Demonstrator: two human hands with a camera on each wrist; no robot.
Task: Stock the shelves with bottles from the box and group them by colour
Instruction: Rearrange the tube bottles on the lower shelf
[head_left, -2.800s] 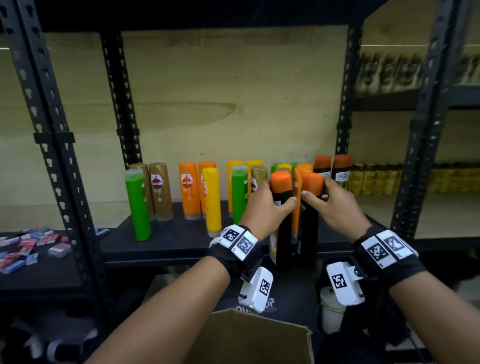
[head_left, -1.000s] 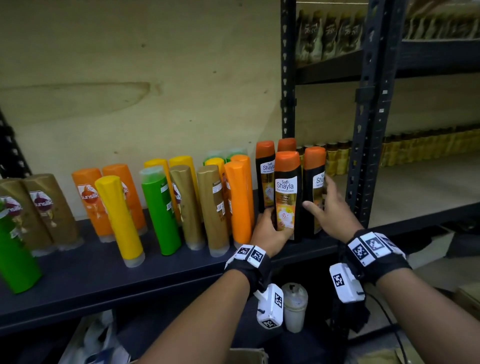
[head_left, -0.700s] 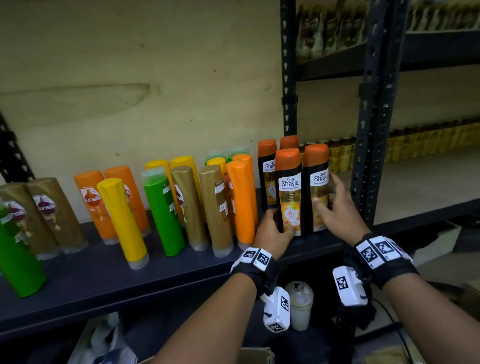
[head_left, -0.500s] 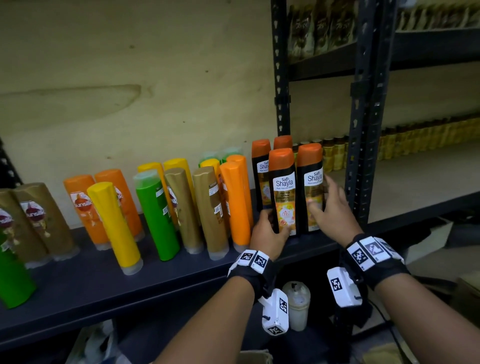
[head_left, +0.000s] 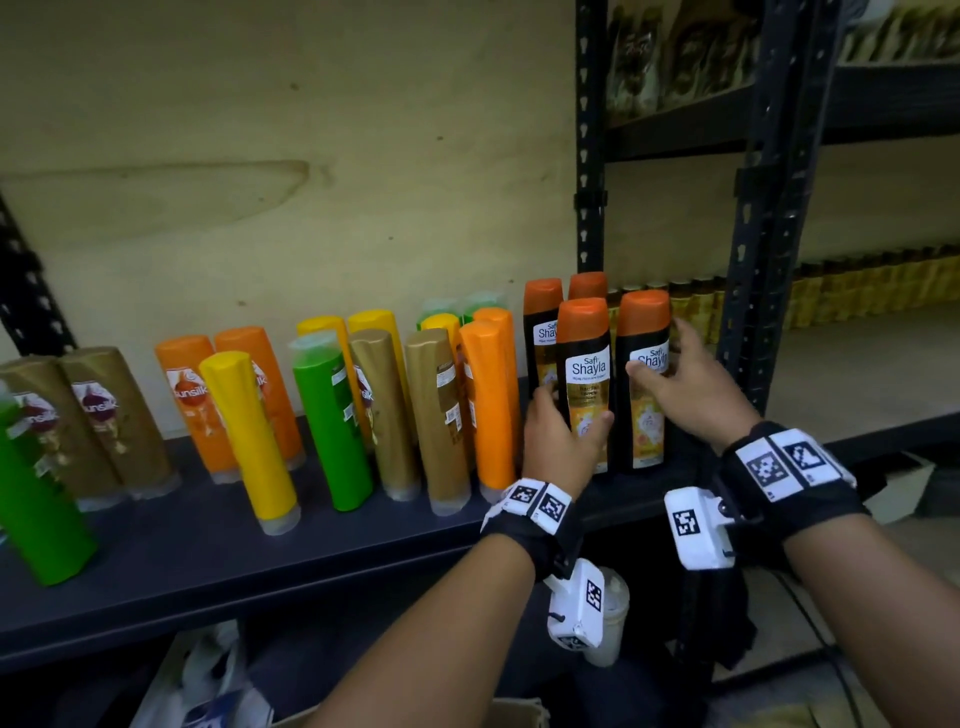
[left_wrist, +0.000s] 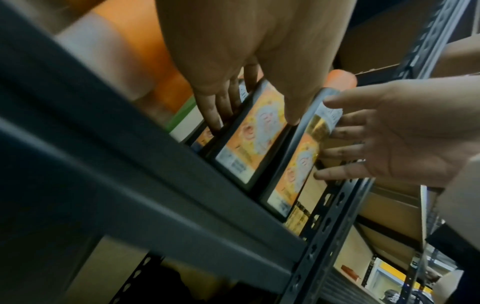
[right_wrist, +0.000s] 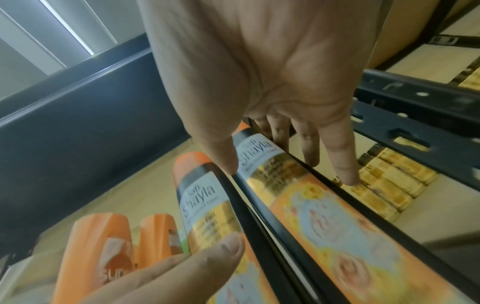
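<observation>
Two black bottles with orange caps stand side by side at the right end of the dark shelf. My left hand grips the lower part of the left black bottle, fingers on its left side and thumb on its right. In the left wrist view this hand clasps that bottle. My right hand rests on the right black bottle, thumb on the label, fingers straight and spread past its right side. Two more black bottles stand behind.
Orange, gold, green and yellow bottles stand mixed along the shelf to the left. A black upright post is just right of my right hand. A cardboard box edge shows below.
Both black bottles came from mid-air down onto the shelf's right end. My right hand slid up its bottle and its fingers spread out. My left hand keeps its grip.
</observation>
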